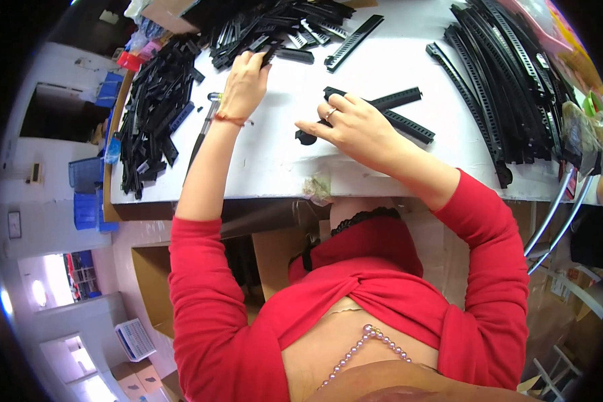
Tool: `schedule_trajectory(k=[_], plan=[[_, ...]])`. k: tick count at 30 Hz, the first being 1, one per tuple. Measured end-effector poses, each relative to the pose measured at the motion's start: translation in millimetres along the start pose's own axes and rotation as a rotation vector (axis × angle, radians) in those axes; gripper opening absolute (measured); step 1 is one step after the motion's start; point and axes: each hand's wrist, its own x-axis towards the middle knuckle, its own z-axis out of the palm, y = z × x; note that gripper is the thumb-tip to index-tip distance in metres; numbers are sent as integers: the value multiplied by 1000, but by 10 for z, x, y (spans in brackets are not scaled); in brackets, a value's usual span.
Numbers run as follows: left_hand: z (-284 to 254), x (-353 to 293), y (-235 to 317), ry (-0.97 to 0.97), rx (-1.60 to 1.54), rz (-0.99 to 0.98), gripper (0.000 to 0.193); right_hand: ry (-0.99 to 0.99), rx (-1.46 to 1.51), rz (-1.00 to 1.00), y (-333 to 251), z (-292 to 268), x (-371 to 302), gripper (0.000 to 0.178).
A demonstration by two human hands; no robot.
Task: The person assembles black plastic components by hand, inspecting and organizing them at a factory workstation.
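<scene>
My left hand (244, 86) reaches to the near edge of a heap of black plastic pieces (248, 30), its fingers closed on a small black piece (269, 53). Below it, a pen-like tool (199, 142) with a clear, yellowish end lies partly behind my left forearm. My right hand (355, 127) is over two crossed black slotted strips (409, 126), fingers curled and thumb pointing left. It appears to grip one of the strips; the palm side is hidden. Another slotted strip (355, 43) lies apart, beyond my right hand.
A second heap of black pieces (155, 110) covers the table's left side. Long black slotted strips (502, 80) are stacked at the right, beside plastic bags (578, 134) and bent metal tubes (553, 214). The white tabletop's front edge (261, 199) runs under my forearms.
</scene>
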Motion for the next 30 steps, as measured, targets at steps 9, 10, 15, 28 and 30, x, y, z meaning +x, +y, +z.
schedule_trajectory(k=[9,10,15,28,30], plan=[[-851,-1327,532,-1,-1595,-845,35,-71,237,-125,-344,-4,132,41],[-911,-1441,557,26,-1627,-860,34,-114,213,-146,-447,-19,185,39],[-1220,-1852,633,137,-1693,-894,36,-148,264,-69,-1000,83,426,31],[-1226,-2518,746,263,-1542,-1064,24,-11,42,172,-1281,460,341,38],[-1190,-2563,825,269,-1494,-1101,23,12,53,203,-1279,474,310,38]])
